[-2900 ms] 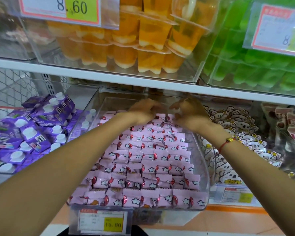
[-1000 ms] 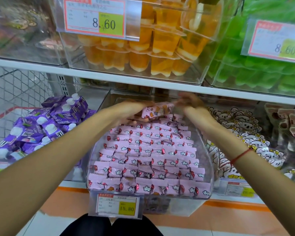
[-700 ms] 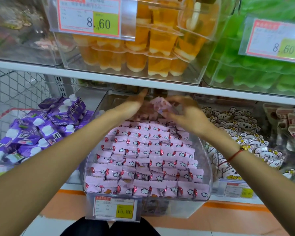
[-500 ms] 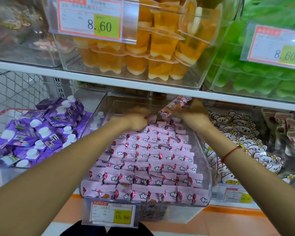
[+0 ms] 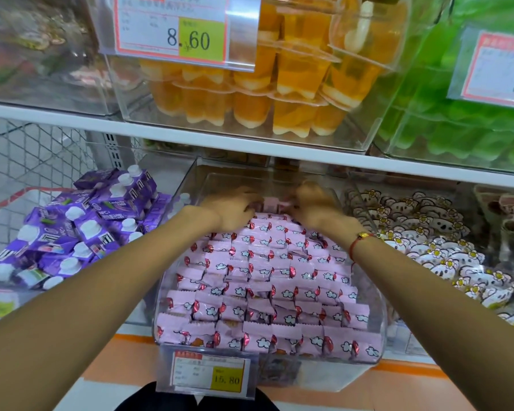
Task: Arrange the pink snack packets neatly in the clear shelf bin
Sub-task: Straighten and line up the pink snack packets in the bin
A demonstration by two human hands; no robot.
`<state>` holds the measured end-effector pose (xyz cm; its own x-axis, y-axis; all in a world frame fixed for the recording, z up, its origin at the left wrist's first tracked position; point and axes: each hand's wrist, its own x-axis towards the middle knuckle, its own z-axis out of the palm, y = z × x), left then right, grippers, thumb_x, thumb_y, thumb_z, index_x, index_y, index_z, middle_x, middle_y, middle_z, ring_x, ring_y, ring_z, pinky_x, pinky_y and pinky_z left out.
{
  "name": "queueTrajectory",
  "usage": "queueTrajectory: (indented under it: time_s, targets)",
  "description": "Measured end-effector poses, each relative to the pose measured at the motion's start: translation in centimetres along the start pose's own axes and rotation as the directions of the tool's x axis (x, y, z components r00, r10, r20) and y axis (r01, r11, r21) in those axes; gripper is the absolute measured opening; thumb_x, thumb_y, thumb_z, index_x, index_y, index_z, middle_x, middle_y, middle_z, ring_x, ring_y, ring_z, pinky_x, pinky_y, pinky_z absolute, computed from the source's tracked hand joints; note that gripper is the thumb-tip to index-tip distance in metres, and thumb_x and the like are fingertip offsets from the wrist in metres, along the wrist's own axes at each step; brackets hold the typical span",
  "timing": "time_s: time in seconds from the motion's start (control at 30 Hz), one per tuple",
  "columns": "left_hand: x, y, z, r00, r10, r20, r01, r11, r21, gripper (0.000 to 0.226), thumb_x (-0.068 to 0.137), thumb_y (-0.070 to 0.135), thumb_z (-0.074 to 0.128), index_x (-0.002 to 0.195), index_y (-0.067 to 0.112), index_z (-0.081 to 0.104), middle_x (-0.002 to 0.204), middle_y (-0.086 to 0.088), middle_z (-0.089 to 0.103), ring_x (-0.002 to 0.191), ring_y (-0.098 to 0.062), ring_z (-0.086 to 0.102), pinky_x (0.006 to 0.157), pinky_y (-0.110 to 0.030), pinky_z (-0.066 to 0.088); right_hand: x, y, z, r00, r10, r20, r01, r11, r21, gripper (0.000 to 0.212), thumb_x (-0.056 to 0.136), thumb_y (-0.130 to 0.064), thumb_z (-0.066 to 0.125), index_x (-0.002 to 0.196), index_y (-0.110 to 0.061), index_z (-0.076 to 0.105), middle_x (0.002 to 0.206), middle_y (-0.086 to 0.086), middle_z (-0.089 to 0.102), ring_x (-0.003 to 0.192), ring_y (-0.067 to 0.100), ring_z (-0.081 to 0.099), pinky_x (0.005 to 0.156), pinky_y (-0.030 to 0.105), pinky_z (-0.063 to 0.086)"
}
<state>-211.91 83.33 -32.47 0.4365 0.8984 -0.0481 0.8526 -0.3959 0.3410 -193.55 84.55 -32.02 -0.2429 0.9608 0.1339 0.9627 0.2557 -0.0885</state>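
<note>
Both my arms reach deep into the clear shelf bin [image 5: 380,310], and the packet [image 5: 270,204] I am placing sits right between my hands at the very back of the stack, under the edge of the white shelf [image 5: 72,117] above. My left hand [image 5: 232,209] has its fingers curled onto the packet's left end and my right hand [image 5: 318,206] pinches its right end, though both are smeared by motion, so I judge the grip rather than see each finger clearly. The packet's long axis runs left to right, across the bin, the same way as the pink snack packets [image 5: 267,295] already laid in rows that step down from the back toward the price label [image 5: 209,375] at the front lip. That is what the next move turns on: the packet lies straight ahead of me and level with the top back row, neither hand nearer than the other, so I think it only needs lowering straight down and a little back, kept parallel to the row below it. The gap under the upper shelf looks tight, so my knuckles could catch there. To the left lie purple cartons [image 5: 80,226], to the right white flower-printed sweets [image 5: 428,238].
</note>
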Motion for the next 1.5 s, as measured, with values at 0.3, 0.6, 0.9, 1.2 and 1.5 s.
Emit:
queueTrajectory:
  time_s: [0.3, 0.6, 0.9, 1.2, 1.5]
  targets:
    - [-0.9, -0.4, -0.2, 0.997, 0.026, -0.069, -0.017, 0.993, 0.119, 0.036, 0.099, 0.02, 0.036, 0.133, 0.02, 0.048, 0.139, -0.003, 0.043, 0.107, -0.028, 0.053, 0.09, -0.039, 0.048, 0.2, 0.4, -0.6, 0.997, 0.047, -0.067, -0.038, 0.99, 0.136, 0.026, 0.096, -0.021, 0.043, 0.107, -0.031, 0.064, 0.119, 0.0, 0.063, 0.104, 0.023, 0.057, 0.077, 0.028, 0.042]
    - [-0.7, -0.7, -0.3, 0.996, -0.027, -0.089, 0.046, 0.974, 0.224, 0.034, 0.093, 0.017, 0.042, 0.126, 0.023, 0.051, 0.127, -0.002, 0.049, 0.103, -0.026, 0.051, 0.08, -0.032, 0.042, 1.1, -2.6, 0.7, 0.995, 0.06, 0.074, -0.067, 0.992, 0.103, 0.022, 0.09, -0.03, 0.061, 0.106, -0.016, 0.064, 0.114, 0.009, 0.061, 0.101, 0.028, 0.059, 0.088, 0.038, 0.05]
    - [-0.2, -0.7, -0.1, 0.996, -0.073, -0.043, 0.08, 0.974, 0.21, 0.042, 0.092, 0.015, 0.044, 0.131, 0.031, 0.048, 0.141, 0.0, 0.042, 0.114, -0.028, 0.048, 0.085, -0.033, 0.045, 0.8, -2.9, 0.4, 0.997, -0.018, -0.077, 0.034, 0.977, 0.209, 0.02, 0.095, -0.024, 0.049, 0.113, -0.016, 0.05, 0.108, 0.009, 0.06, 0.095, 0.027, 0.057, 0.077, 0.038, 0.049]
    - [-1.9, 1.8, -2.0, 0.983, -0.11, -0.144, 0.037, 0.9, -0.434, 0.037, 0.099, 0.05, 0.024, 0.102, 0.028, 0.054, 0.084, 0.012, 0.059, 0.073, 0.0, 0.058, 0.072, -0.02, 0.046, -3.5, -2.1, -3.4, 0.899, 0.395, -0.187, -0.023, 0.47, 0.882, 0.014, 0.098, -0.024, 0.05, 0.089, -0.016, 0.058, 0.087, -0.004, 0.066, 0.072, 0.005, 0.064, 0.057, 0.012, 0.05]
    - [-3.7, 3.0, -4.3, 0.97, -0.22, 0.104, 0.223, 0.633, -0.741, 0.022, 0.095, 0.037, 0.048, 0.097, 0.018, 0.058, 0.072, 0.004, 0.062, 0.042, 0.004, 0.055, 0.039, -0.008, 0.035, -5.3, -1.4, -4.6, 0.976, 0.2, -0.087, -0.066, 0.649, 0.758, 0.038, 0.087, -0.018, 0.066, 0.122, -0.015, 0.052, 0.111, 0.0, 0.059, 0.09, 0.009, 0.06, 0.069, 0.011, 0.05]
